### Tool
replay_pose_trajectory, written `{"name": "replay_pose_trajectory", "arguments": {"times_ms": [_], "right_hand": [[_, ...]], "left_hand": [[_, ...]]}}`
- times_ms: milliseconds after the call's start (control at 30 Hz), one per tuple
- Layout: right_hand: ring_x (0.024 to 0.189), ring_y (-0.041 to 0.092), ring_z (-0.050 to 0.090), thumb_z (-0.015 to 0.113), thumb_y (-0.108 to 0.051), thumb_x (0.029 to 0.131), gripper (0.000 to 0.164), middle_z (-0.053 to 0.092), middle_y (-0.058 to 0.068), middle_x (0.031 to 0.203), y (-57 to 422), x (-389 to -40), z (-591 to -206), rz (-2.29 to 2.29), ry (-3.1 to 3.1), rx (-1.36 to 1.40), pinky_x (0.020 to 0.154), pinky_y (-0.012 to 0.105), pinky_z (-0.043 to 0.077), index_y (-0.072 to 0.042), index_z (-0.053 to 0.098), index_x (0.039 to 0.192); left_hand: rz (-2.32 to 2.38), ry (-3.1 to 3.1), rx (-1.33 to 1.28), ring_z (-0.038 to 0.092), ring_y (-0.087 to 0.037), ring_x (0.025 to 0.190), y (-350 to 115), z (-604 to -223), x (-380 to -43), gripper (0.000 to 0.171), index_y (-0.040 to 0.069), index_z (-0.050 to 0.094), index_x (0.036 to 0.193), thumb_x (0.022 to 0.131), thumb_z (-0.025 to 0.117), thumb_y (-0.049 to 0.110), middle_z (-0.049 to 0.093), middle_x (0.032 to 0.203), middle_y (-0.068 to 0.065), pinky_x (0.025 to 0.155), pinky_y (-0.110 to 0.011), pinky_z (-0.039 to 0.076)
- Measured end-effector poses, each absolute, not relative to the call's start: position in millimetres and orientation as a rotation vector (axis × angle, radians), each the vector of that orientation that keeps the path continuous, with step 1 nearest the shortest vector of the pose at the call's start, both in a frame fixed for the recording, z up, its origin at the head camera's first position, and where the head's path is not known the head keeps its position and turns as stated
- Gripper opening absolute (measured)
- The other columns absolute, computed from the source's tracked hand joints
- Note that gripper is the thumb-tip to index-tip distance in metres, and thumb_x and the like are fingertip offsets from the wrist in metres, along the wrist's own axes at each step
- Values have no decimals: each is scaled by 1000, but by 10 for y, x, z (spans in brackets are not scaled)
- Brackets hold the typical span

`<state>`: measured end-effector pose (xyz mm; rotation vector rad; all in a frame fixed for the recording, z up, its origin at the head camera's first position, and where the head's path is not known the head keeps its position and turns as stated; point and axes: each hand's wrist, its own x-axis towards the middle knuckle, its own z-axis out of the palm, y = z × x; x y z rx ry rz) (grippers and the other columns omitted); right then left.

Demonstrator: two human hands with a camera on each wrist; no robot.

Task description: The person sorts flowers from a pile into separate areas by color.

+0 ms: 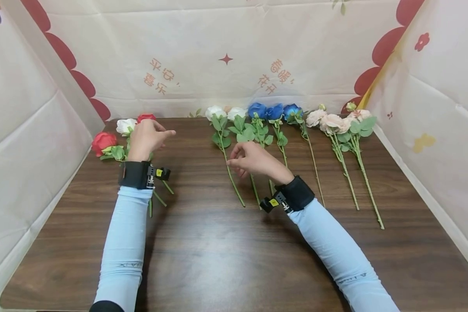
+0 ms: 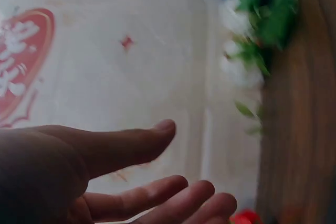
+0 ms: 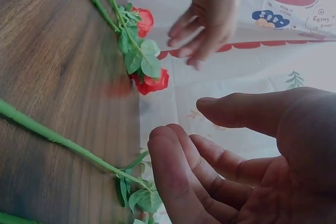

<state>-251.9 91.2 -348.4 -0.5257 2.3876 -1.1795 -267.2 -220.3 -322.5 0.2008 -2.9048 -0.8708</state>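
Observation:
My left hand (image 1: 148, 138) hovers over a small group at the table's left: a red rose (image 1: 103, 143), a white rose (image 1: 125, 126) and another red rose (image 1: 146, 117). Its thumb and fingers are apart with nothing between them in the left wrist view, and it hides part of the stems. Near the leftmost white rose (image 1: 215, 112) of the middle row, my right hand (image 1: 255, 159) hangs with relaxed, bent fingers, holding nothing. A second white rose (image 1: 237, 113) lies beside that one; its stem passes behind the right hand. In the right wrist view the thumb stands away from the fingers (image 3: 176, 169).
Blue roses (image 1: 274, 112) lie right of the white ones, stems toward me. Farther right are several pale pink flowers (image 1: 333, 123) on long stems. All rest on a brown wooden table (image 1: 203, 255), with printed white cloth (image 1: 226, 34) behind and at both sides.

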Motion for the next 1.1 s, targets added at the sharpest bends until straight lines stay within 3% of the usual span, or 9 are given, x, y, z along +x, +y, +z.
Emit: {"name": "replay_pose_trajectory", "arguments": {"times_ms": [100, 200, 333, 433, 467, 533, 633, 767, 1100], "right_hand": [[79, 29, 73, 67, -24, 102, 23, 73, 23, 96, 911, -2513, -3465, -1182, 2380, -522, 80, 52, 64, -4, 62, 111], [77, 27, 73, 67, -26, 102, 23, 73, 22, 96, 930, -2509, -3451, -1162, 2394, -510, 81, 52, 64, -5, 62, 111], [74, 23, 72, 66, -27, 102, 23, 73, 20, 93, 990, -2517, -3469, -1129, 2420, -507, 80, 52, 64, -6, 63, 111], [72, 22, 71, 66, -28, 102, 23, 73, 19, 91, 1018, -2517, -3488, -1120, 2427, -508, 79, 51, 64, -6, 63, 110], [72, 21, 71, 66, -27, 102, 23, 73, 19, 90, 1019, -2516, -3491, -1119, 2427, -510, 78, 50, 64, -5, 63, 110], [73, 21, 71, 66, -27, 102, 23, 73, 20, 92, 1017, -2518, -3501, -1125, 2418, -514, 78, 50, 64, -5, 63, 110], [74, 23, 71, 66, -27, 102, 23, 72, 21, 92, 1008, -2521, -3514, -1139, 2407, -521, 78, 50, 64, -5, 63, 110], [76, 29, 72, 65, -27, 102, 23, 72, 21, 91, 990, -2536, -3532, -1143, 2401, -522, 78, 52, 64, -5, 63, 109], [71, 22, 71, 65, -27, 103, 25, 72, 18, 89, 890, -2580, -3523, -1107, 2409, -545, 75, 49, 65, -4, 63, 110]], "left_hand": [[-744, -2913, 335, 63, -32, 76, -2322, -3305, -2725, 41, 2, 71, 81, 93, 74, 41, 61, 64, -10, 58, -37, 42], [-686, -2920, 462, 57, -33, 79, -2418, -3380, -2778, 46, 4, 57, 72, 92, 75, 41, 46, 64, -4, 58, -39, 41], [-660, -2986, 561, 64, -44, 102, -2506, -3486, -2854, 45, -2, 67, 97, 90, 76, 41, 68, 99, -21, 76, -53, 54], [-636, -3037, 626, 62, -48, 118, -2568, -3572, -2900, 56, -5, 66, 118, 88, 77, 41, 64, 131, -31, 90, -59, 55], [-621, -3044, 636, 63, -48, 119, -2592, -3602, -2910, 56, -5, 66, 118, 87, 78, 40, 63, 131, -31, 90, -58, 55], [-605, -3061, 659, 65, -46, 116, -2637, -3650, -2925, 53, -4, 67, 115, 85, 79, 38, 68, 123, -29, 86, -55, 56], [-605, -3061, 656, 68, -43, 108, -2703, -3716, -2944, 43, -2, 68, 106, 82, 80, 32, 75, 92, -20, 79, -50, 56], [-620, -3061, 635, 71, -41, 100, -2768, -3771, -2955, 31, 0, 70, 98, 81, 77, 25, 63, 53, -2, 72, -44, 55], [-633, -3044, 610, 72, -42, 97, -2871, -3807, -2912, 25, -2, 70, 94, 81, 73, 19, 62, 49, -1, 68, -41, 55]]}}
